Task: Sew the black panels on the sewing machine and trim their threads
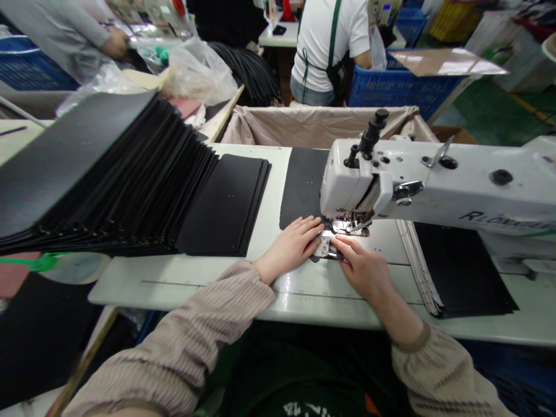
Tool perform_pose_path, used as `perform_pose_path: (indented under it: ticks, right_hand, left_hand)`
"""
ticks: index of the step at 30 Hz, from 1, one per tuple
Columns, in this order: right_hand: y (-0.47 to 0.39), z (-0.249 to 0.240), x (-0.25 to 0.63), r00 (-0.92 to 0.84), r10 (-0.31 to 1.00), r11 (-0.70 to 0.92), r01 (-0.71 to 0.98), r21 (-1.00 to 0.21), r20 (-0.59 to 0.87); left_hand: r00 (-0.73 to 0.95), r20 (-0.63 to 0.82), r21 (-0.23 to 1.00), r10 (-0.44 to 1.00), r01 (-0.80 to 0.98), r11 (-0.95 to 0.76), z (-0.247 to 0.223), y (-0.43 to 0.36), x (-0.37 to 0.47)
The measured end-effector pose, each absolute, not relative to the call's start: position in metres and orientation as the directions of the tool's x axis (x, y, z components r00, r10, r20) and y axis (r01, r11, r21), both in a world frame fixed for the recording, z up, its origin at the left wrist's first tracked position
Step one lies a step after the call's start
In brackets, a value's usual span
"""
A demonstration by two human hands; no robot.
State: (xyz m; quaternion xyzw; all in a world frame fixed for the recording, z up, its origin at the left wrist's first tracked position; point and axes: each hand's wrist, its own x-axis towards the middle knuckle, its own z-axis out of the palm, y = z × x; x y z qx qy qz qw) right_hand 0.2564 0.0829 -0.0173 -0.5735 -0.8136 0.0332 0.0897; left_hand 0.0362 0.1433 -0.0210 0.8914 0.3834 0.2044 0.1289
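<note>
Head view: the frame is crossed by a pale work table [143, 269]. White sewing machine [456, 179] is mounted at its right, arm running in from the frame edge. Tall stack [130, 156] of black sheets is piled at the left, edges fanned on its right side; low stack [226, 202] is laid just beside it. Third stack [456, 266], dark on top with pale edges exposed on its left, is set to the right of the right hand.

Single black sheet [302, 188] is laid flat between low stack and machine, partly hidden by the machine head. Judged by look: light, fairly stiff but bendable, smooth face probably slippery on the tabletop; creased or scuffed sooner than broken. Best controlled by flat finger pressure near an edge, fingertips clear of the foot. Off a stack, best taken by a corner or a fanned edge.

Left hand [297, 240] is laid palm down at the sheet's near edge, fingers extended, nothing clasped. Right hand [365, 266] is placed with fingertips at the small metal guide [324, 248], in front of the presser foot [347, 226]; whether anything is pinched there cannot be told.
</note>
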Motion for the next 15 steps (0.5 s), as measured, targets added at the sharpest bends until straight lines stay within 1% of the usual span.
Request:
perform_pose_path:
  ticks: [9,15]
  right_hand:
    - [0.0830,-0.0173,0.2566,-0.326,0.939,0.342,0.921,-0.189,0.111]
    - [0.0832,-0.0182,0.2570,-0.329,0.938,0.345,0.920,-0.185,0.112]
  left_hand:
    - [0.615,0.237,0.377,0.752,0.655,-0.655,-0.0214,0.1434,0.0371]
    - [0.617,0.214,0.362,0.757,0.670,-0.648,-0.0211,0.1439,0.0370]
